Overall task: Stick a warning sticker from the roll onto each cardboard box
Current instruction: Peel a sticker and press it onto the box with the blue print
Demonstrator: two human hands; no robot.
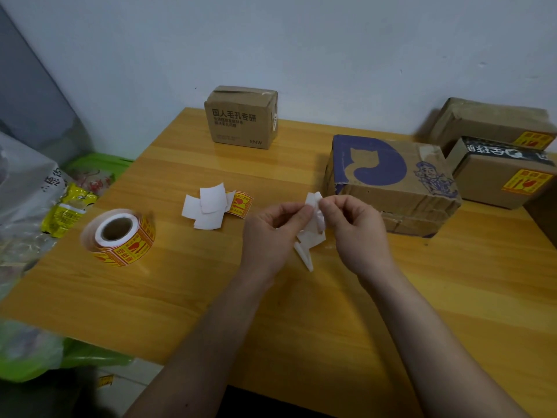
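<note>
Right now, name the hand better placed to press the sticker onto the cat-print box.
Right hand, probably: it pinches the white strip and sits just before the cat-print box; the left hand lies farther off.

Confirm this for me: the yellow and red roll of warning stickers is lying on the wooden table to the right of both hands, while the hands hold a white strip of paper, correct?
Not quite. In the head view, the yellow and red roll of warning stickers lies on the wooden table to the left of both hands, not the right. The left hand and right hand do pinch a white strip of paper.
</note>
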